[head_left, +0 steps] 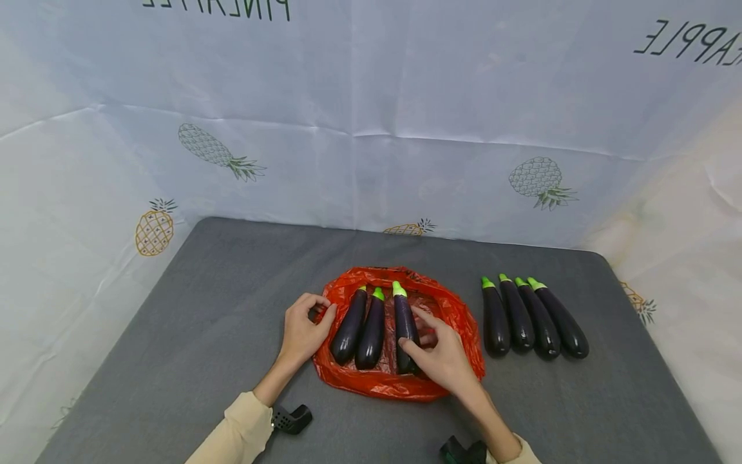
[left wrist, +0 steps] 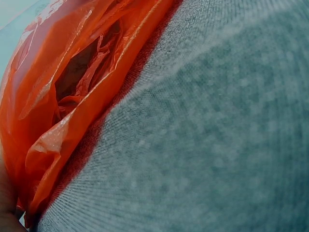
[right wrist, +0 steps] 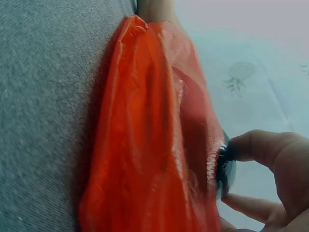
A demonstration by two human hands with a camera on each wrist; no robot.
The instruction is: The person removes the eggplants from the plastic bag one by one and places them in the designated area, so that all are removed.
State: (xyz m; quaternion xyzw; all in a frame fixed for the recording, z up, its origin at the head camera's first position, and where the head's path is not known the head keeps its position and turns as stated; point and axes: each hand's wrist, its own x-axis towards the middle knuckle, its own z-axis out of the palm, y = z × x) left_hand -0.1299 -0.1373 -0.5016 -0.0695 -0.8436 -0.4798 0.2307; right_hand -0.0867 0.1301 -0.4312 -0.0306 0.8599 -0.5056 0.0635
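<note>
A red plastic bag (head_left: 400, 390) lies spread wide on the grey table, its rim rolled into an oval. Two eggplants (head_left: 371, 335) rest side by side in its left half. My left hand (head_left: 305, 328) pinches the bag's left edge between thumb and fingers; in the left wrist view, part of that hand (left wrist: 7, 212) shows at the bag's corner. With thumb and fingers on either side, my right hand (head_left: 443, 354) holds a third eggplant (head_left: 404, 316) inside the bag, right of the pair. In the right wrist view, this eggplant's dark end (right wrist: 226, 169) shows between the fingers.
Several more eggplants (head_left: 524, 319) lie in a row to the right of the bag, green stems toward the back. The grey table (head_left: 232, 277) ends at a pale cloth (head_left: 371, 180) printed with pineapples, which hangs behind it and along its sides.
</note>
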